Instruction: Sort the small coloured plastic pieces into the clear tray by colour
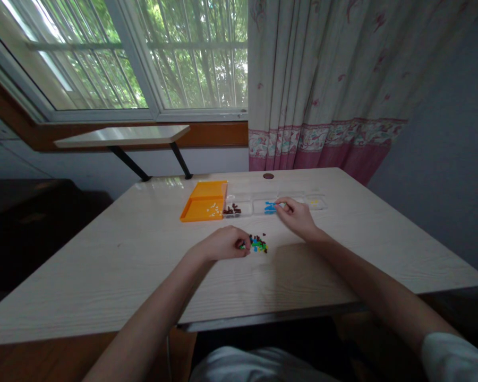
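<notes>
My left hand (229, 243) rests at the left side of a small heap of mixed coloured pieces (258, 244), green, blue, yellow and dark brown. Its fingers are curled together at the heap's edge; what lies between them is too small to make out. Farther back, my right hand (297, 215) is over a clear plastic box, with thumb and forefinger pinched beside the small blue pieces (270, 207) in one compartment. Whether a piece sits in that pinch is hard to see. Dark brown pieces (232, 210) lie in the clear compartment to the left.
An orange case (195, 210) stands open at the left, with small white pieces (214, 209) in it. Yellow pieces (314, 201) lie in the clear tray (322, 203) at the right. Behind are a raised shelf (123, 136) and a round hole cover (268, 176) in the table (143, 254).
</notes>
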Demonstrator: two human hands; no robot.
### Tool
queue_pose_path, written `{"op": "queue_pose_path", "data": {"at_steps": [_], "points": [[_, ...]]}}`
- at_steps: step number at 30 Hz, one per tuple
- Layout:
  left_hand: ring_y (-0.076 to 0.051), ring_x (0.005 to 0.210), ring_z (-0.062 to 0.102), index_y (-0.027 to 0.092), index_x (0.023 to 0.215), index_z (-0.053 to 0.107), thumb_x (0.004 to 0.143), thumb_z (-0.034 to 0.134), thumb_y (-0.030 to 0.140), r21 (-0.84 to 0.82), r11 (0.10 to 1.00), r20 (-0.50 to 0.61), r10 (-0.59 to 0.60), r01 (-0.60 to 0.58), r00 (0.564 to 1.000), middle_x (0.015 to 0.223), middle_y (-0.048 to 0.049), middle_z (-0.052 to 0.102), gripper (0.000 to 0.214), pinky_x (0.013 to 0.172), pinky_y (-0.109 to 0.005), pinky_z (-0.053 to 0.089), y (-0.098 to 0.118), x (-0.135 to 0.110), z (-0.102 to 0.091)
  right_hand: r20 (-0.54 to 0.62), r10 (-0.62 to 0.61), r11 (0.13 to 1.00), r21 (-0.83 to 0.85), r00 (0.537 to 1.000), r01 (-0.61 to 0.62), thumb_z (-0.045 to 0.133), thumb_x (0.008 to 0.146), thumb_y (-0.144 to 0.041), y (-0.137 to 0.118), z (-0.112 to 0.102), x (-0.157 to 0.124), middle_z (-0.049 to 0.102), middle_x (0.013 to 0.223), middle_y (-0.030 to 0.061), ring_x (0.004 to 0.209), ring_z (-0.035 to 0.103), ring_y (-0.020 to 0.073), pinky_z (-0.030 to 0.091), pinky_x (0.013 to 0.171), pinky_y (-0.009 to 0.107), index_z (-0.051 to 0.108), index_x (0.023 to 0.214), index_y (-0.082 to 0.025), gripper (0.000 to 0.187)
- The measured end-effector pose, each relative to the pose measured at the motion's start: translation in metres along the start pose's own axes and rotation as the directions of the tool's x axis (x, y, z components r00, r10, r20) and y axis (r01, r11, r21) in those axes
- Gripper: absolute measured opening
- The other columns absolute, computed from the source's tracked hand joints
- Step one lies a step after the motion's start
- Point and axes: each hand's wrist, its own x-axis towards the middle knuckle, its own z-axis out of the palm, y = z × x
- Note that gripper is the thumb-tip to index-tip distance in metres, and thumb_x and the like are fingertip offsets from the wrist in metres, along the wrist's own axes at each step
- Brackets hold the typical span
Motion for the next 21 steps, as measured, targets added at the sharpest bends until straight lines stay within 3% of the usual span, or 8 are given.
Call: {"op": "queue_pose_path", "data": {"at_steps": [8,14,17,21], "points": [[-0.008,0.051,0.046,0.018,0.075,0.065,0.07,0.052,0.018,0.029,1.0,-0.019,0.004,-0.004,1.0,0.057,0.0023,0.055,0.014,0.049,-0.017,0.031,0.004,0.0,0.001,0.089,0.136,0.988,-0.09,0.987,-0.128,0.05,0.078,-0.035,0.018,0.005,0.008,0.047,0.048,-0.0038,0.047,0.043,0.0099,0.028,0.049,0.02,0.066,0.085,-0.019,0.023],[-0.009,0.056,0.047,0.016,0.076,0.06,0.075,0.047,0.018,0.045,0.998,-0.161,0.049,-0.042,0.986,0.065,0.0001,0.056,0.013,0.055,-0.018,0.034,0.006,0.0,-0.001,0.063,0.195,0.976,-0.11,0.979,-0.187,0.047,0.08,-0.035,0.019,0.001,0.011,0.052,0.051,-0.002,0.047,0.043,0.0107,0.029,0.05,0.022,0.067,0.094,-0.019,0.029],[-0.011,0.064,0.05,0.016,0.081,0.057,0.082,0.042,0.021,0.017,0.999,-0.268,0.049,-0.046,0.962,0.074,-0.0023,0.058,0.016,0.059,-0.02,0.037,0.003,0.002,0.001,0.093,0.17,0.983,-0.08,0.981,-0.163,0.046,0.081,-0.035,0.016,0.0,0.01,0.049,0.049,-0.0028,0.047,0.043,0.0105,0.029,0.049,0.021,0.066,0.094,-0.018,0.03],[-0.013,0.07,0.051,0.016,0.082,0.053,0.087,0.038,0.027,-0.005,0.999,-0.383,0.029,-0.033,0.923,0.08,-0.0043,0.058,0.02,0.063,-0.022,0.038,-0.003,0.007,0.007,0.248,0.012,1.0,-0.018,0.969,-0.008,0.047,0.082,-0.034,0.003,0.003,0.001,0.048,0.05,-0.0041,0.046,0.043,0.0089,0.03,0.05,0.019,0.066,0.092,-0.019,0.026]]}}
